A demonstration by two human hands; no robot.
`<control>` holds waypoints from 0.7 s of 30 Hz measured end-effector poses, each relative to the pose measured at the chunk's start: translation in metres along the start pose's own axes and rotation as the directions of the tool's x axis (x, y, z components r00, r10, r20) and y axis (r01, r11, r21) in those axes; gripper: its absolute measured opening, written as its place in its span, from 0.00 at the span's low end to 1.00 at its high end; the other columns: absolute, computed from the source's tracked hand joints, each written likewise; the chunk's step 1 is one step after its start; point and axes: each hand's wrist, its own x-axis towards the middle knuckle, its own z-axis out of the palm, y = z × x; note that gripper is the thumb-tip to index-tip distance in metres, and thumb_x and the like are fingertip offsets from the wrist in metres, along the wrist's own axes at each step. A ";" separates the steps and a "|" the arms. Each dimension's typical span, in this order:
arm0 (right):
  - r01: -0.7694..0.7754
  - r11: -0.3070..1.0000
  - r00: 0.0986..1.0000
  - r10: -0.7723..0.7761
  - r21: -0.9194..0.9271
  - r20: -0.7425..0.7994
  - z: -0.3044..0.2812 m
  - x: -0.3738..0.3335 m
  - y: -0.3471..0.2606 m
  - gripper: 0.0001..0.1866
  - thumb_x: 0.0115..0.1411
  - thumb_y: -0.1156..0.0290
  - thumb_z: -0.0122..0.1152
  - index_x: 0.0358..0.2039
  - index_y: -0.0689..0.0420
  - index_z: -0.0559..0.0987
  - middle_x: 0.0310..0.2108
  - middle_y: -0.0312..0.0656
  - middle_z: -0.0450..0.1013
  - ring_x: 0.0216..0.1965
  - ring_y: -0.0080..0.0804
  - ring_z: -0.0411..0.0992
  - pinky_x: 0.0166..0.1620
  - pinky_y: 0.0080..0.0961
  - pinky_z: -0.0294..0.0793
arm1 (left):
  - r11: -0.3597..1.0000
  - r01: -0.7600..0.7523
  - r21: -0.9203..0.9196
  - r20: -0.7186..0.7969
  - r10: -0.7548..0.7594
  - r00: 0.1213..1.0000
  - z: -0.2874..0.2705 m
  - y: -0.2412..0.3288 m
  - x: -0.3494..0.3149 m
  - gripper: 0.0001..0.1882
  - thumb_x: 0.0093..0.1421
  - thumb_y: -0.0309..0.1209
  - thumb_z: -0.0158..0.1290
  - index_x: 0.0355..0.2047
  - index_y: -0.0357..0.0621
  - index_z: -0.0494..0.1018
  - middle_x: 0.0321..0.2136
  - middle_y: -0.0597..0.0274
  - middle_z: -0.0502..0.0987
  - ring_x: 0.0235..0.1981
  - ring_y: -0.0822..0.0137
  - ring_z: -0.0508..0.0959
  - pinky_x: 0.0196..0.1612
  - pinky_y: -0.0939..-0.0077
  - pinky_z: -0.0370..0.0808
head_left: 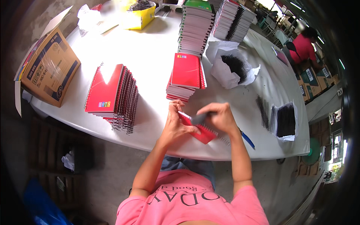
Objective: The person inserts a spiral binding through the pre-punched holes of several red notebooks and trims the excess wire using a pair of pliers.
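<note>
On the far left, a brown cardboard box point(48, 71) stands with its flaps open at the edge of the white table point(150, 75). Next along, a pile of red notebooks point(105, 88), wire coils bristling down its sides, and further back a yellow bin point(143, 18) with dark stuff in it.

Into the middle, and here's the left hand point(175, 122), closed on a small red notebook point(205, 134), thumb across it, holding it slantwise over the near edge of the table. Just beyond sits a shorter red stack point(185, 75), and behind that a tall stack point(195, 30) topped in green.

Now the right hand point(220, 116): fingers wrapped round a dark tool point(198, 119), too blurred to say what kind, right over the notebook, where a loose coil end point(224, 140) trails from the edge. Behind, crumpled white paper point(223, 77) cradles a black heap.

Further right, a slim blue tool point(247, 140) lies beside the forearm, then loose coils point(262, 112) and a black bundle point(285, 120) in white wrapping. Far right, a co-worker in red point(300, 48) leans over cartons point(310, 80).
</note>
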 end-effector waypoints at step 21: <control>-0.243 0.843 0.910 0.028 -0.480 -0.413 -0.032 -0.035 0.027 0.27 0.49 0.75 0.60 0.53 0.56 0.71 0.52 0.49 0.70 0.53 0.46 0.68 0.55 0.34 0.65 | 0.900 0.222 -0.375 0.001 -0.239 0.971 -0.004 0.001 -0.009 0.26 0.47 0.27 0.66 0.39 0.42 0.59 0.36 0.64 0.66 0.35 0.74 0.67 0.40 0.82 0.68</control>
